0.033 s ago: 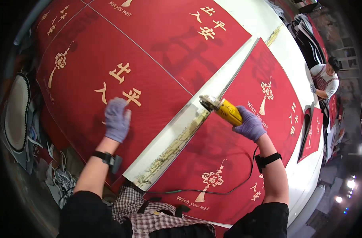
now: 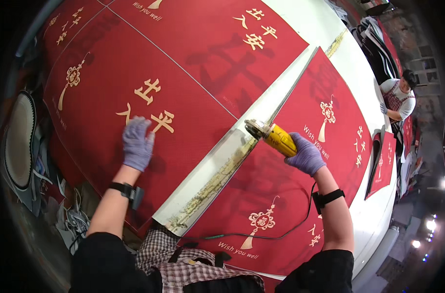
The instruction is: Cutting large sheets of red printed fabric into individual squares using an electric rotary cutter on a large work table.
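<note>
My right hand point(image 2: 306, 155), in a purple-grey glove, is wrapped round the yellow body of an angle grinder point(image 2: 281, 140). The metal head of the tool lies over the pale gap between the red mats, near the edge of the right-hand mat. Its black cord point(image 2: 308, 210) runs back across that mat toward me. My left hand point(image 2: 138, 145), gloved alike, is open with its fingers stretched over the large red printed mat point(image 2: 183, 117) on the left, beside the gold characters. The right-hand red mat point(image 2: 286, 180) lies under my right forearm.
The white table point(image 2: 366, 222) shows between and beyond the mats. A folded red mat point(image 2: 382, 166) sits at its right edge. A co-worker point(image 2: 399, 100) stands at the far right by stacked mats. Offcuts point(image 2: 76, 219) are heaped at the lower left.
My left hand has shifted slightly to the left over the mat. My right hand and the angle grinder have hardly moved.
</note>
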Available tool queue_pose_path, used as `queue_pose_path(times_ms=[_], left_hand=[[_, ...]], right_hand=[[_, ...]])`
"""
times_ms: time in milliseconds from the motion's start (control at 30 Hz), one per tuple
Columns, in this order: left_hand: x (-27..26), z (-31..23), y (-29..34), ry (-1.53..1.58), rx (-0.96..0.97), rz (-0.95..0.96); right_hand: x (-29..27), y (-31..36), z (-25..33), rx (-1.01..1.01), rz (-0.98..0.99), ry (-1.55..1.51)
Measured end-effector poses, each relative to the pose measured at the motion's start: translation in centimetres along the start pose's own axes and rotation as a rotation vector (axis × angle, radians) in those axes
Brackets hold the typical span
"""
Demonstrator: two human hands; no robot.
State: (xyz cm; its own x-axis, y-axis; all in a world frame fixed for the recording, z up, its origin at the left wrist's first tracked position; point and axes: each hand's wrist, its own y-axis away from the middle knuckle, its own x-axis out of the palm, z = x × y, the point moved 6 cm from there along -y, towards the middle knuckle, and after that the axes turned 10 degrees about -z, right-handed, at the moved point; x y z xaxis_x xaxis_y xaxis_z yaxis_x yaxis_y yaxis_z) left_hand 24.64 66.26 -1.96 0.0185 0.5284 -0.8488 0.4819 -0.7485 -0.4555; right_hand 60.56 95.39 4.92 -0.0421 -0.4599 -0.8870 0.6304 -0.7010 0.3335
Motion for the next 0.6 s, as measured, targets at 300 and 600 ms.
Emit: queue_pose_path(times_ms=[300, 600], left_hand=[[2.9, 4.9, -1.1, -0.035, 0.031, 0.179], [2.9, 5.4, -1.5, -0.033, -0.005, 0.197]], right_hand=[[1.7, -1.8, 2.5, 0.079, 0.035, 0.005], [3.8, -6.0, 5.4, 0.026, -0.024, -0.116]])
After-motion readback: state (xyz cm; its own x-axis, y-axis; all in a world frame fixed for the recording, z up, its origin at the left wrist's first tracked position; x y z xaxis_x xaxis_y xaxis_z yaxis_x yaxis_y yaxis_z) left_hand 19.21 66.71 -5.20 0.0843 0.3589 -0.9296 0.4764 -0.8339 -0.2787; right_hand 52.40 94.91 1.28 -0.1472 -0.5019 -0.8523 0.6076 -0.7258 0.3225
